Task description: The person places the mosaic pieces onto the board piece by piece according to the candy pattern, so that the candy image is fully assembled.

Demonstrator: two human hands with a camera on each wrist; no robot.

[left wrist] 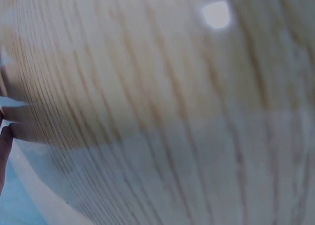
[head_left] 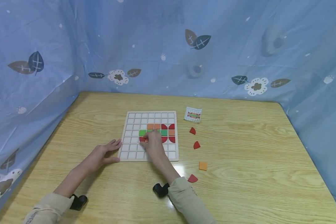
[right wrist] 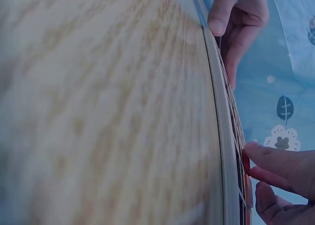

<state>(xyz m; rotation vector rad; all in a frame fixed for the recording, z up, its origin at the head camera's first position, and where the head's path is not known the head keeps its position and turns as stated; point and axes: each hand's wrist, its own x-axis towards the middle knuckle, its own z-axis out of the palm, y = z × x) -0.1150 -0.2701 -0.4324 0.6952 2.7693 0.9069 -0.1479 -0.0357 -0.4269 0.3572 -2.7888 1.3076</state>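
Observation:
A square white grid board (head_left: 130,148) with a pale wooden frame lies on the table, with red, orange and green tiles in its cells. At the board's left edge rests my left hand (head_left: 100,155), its fingers and thumb spread against the frame. My right hand (head_left: 156,147) reaches over the lower middle cells and pinches a red quarter-circle tile (right wrist: 246,161) low at the board's surface. In the head view this red tile (head_left: 142,139) shows left of the fingertips, under a bright green square tile (head_left: 142,133). The right hand covers some of the tiles behind it.
Right of the board lie loose red quarter-circle tiles, the nearest (head_left: 193,178) beside the right sleeve, and an orange square tile (head_left: 203,166). A small picture card (head_left: 193,114) with a tile pattern lies at the board's upper right. A blue patterned cloth (head_left: 162,46) surrounds the table.

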